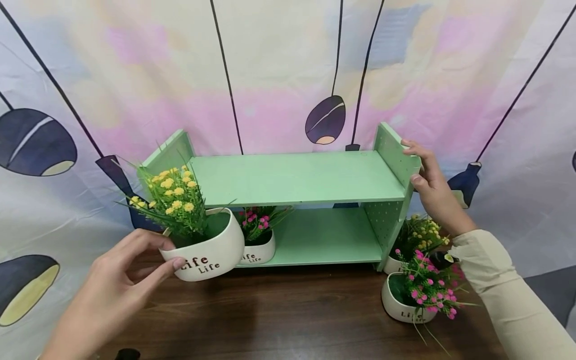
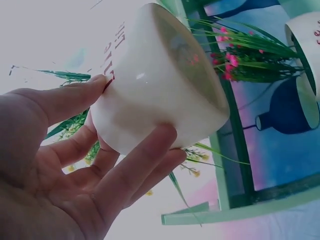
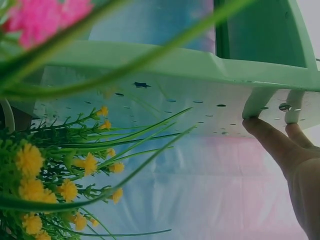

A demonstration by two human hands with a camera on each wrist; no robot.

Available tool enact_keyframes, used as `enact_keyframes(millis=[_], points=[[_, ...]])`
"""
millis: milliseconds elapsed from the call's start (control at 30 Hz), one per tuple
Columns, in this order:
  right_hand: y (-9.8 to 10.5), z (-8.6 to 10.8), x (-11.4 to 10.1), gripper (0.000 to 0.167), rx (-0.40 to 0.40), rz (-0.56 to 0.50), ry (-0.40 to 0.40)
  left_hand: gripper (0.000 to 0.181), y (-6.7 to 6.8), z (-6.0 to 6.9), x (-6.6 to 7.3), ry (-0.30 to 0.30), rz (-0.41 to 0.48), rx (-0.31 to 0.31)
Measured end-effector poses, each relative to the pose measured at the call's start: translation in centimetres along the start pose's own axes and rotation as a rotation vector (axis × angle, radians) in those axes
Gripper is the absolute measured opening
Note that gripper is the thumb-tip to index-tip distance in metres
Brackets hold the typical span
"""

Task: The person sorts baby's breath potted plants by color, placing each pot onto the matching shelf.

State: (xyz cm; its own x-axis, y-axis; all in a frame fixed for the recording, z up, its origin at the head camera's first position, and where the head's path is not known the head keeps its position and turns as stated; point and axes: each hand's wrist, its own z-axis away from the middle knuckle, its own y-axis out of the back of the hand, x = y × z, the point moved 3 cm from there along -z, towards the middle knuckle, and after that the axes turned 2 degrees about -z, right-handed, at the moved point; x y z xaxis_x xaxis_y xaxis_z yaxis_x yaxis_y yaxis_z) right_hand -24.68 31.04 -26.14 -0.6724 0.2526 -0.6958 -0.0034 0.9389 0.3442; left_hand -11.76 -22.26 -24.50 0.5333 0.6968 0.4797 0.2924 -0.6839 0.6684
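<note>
L hand [image 1: 110, 275] pinches a glossy white rounded pot w/ yellow artificial flowers [image 1: 222, 250] – lifted off the worktop, before the shelf's L end. R hand [image 1: 434, 192], fingers extended, touches the mint-green two-tier shelf [image 1: 292, 177] at its perforated R side. Dark-brown wood-grain worktop [image 1: 306, 310]; creased pastel cloth backdrop [image 1: 279, 75] behind – dark lamp motifs. White pink-flowered pot [image 1: 266, 247] on lower tier.

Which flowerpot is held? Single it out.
The yellow-flowered pot in the left hand. No hand holds the other yellow-flowered pot, the pink-flowered one in the shelf unit, or the pink-flowered pot at front right.
</note>
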Motion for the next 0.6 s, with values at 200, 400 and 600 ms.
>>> enact_keyframes(millis=[200, 400, 600], points=[[0.2, 0.1, 0.1, 0.047, -0.014, 0.014, 0.000, 0.033, 0.2, -0.2, 0.4, 0.022, -0.016, -0.040], [0.2, 0.1, 0.2, 0.047, -0.013, 0.018, 0.002, 0.038, 0.2, 0.3, 0.9, -0.018, -0.058, -0.050], [0.1, 0.0, 0.1, 0.047, -0.001, 0.055, -0.010, 0.038, 0.2, 0.9, 1.1, -0.018, 0.023, -0.084]])
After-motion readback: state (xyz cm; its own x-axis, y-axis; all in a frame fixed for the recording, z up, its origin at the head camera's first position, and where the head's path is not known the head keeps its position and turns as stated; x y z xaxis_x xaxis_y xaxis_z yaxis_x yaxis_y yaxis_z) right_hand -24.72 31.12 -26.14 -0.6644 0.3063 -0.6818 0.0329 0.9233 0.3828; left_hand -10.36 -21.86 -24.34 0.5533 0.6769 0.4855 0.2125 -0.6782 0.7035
